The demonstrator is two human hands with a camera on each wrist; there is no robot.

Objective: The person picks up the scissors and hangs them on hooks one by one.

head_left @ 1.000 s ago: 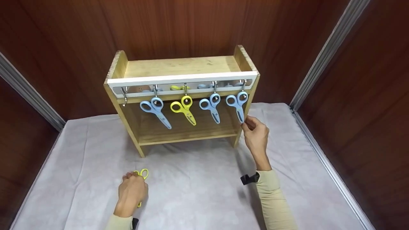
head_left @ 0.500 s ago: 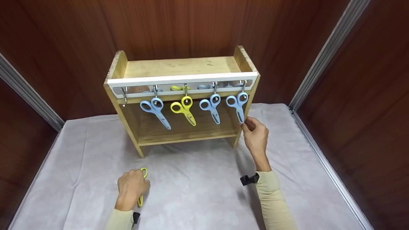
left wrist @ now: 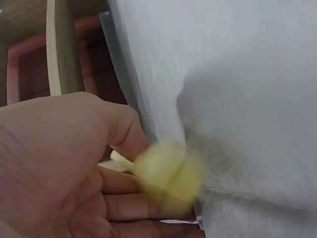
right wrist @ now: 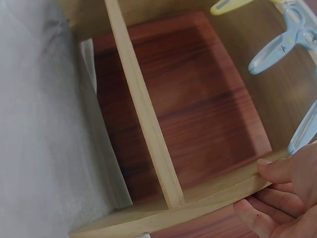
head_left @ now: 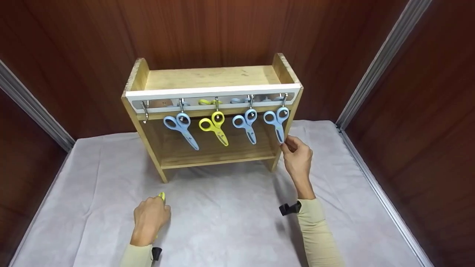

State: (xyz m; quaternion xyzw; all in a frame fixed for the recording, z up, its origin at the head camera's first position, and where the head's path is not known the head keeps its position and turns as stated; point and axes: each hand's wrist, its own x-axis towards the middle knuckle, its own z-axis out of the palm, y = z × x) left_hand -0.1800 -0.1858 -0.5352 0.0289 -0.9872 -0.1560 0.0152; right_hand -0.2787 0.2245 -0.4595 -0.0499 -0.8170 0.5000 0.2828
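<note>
My left hand holds a pair of yellow scissors over the cloth, low in front of the wooden rack. In the head view the hand covers most of them, with one edge of a handle loop showing beyond the knuckles. The left wrist view shows the yellow scissors blurred, by the thumb and fingers. My right hand grips the rack's right side panel, thumb inside and fingers outside. Just above its fingertips hangs the tip of the rightmost blue scissors.
A white strip with metal hooks runs across the rack's front. Yellow scissors and more blue scissors hang from it. The leftmost hook carries nothing. Brown wood-grain panels stand behind and at both sides of the cloth.
The yellow scissors have turned in my left hand, so less of their loops and blades shows. That hand has shifted slightly left. My right hand has stayed on the rack.
</note>
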